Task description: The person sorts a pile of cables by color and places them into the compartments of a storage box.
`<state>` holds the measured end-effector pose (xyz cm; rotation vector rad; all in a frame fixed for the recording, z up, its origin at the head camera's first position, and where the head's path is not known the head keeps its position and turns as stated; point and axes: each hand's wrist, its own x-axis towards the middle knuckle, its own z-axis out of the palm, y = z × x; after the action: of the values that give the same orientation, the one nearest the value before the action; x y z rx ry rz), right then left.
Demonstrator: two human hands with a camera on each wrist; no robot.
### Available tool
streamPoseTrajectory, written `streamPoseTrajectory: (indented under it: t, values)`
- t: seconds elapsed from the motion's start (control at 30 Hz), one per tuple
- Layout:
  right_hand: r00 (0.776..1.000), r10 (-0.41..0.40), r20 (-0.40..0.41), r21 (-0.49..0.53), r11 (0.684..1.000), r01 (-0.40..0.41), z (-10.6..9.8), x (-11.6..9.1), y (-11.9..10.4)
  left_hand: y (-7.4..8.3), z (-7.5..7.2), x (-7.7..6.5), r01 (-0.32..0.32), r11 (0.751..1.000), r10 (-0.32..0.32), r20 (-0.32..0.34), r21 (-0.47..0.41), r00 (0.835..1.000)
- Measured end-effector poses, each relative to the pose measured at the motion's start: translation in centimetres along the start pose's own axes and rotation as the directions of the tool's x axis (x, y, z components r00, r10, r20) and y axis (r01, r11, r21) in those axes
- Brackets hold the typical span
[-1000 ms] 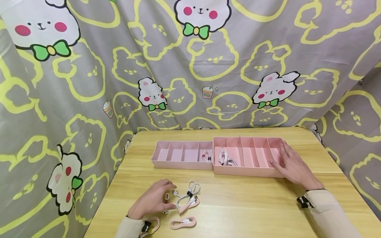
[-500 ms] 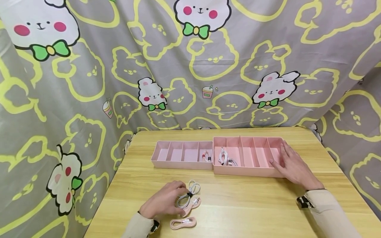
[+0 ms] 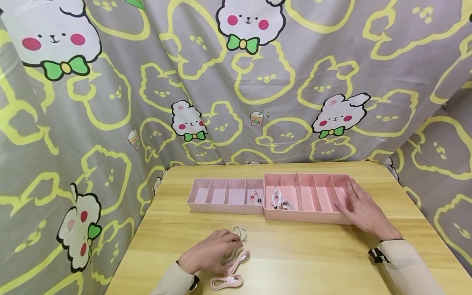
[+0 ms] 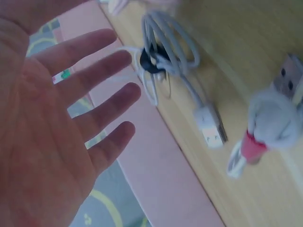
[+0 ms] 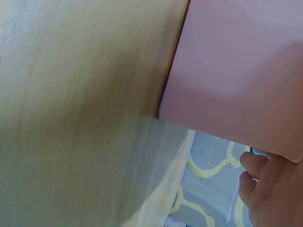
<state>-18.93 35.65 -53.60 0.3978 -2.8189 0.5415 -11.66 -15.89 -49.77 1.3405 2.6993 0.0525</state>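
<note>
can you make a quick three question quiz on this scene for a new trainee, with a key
1. True or false: the right hand touches the pink tray.

2. In the head view, which compartment of the lilac tray holds a bundled cable?
a) far left
b) second from left
c) far right

3. Fill in: the loose cable lowest in the head view is ____ in colour.

Key: 1 true; 2 c; 3 pink.
</note>
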Motion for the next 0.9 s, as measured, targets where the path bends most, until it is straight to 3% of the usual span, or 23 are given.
streamPoseTrajectory:
  t: [0.23,0.47,0.63,0.9]
  values:
    - [1.000,-0.014,-0.013,-0.004,1.000,0.014,-0.1,-0.1,-0.1,0.6,0.5,0.4,-0.136,0.990,0.135,0.030,0.022,0.990]
    - [1.000,-0.024,-0.018,0.000,1.000,0.024,0.0,-0.3,-0.4,1.1,0.9,0.4,-0.151,0.986,0.149,0.027,0.070,0.988]
    - [0.999,-0.029,-0.024,-0.005,1.000,0.029,-0.2,-0.3,-0.4,1.3,1.0,0.3,-0.195,0.975,0.194,0.023,0.109,0.981]
    - [1.000,-0.010,-0.014,0.002,1.000,0.010,-0.1,-0.3,-0.3,1.5,0.9,0.8,-0.211,0.969,0.216,-0.024,0.130,0.976]
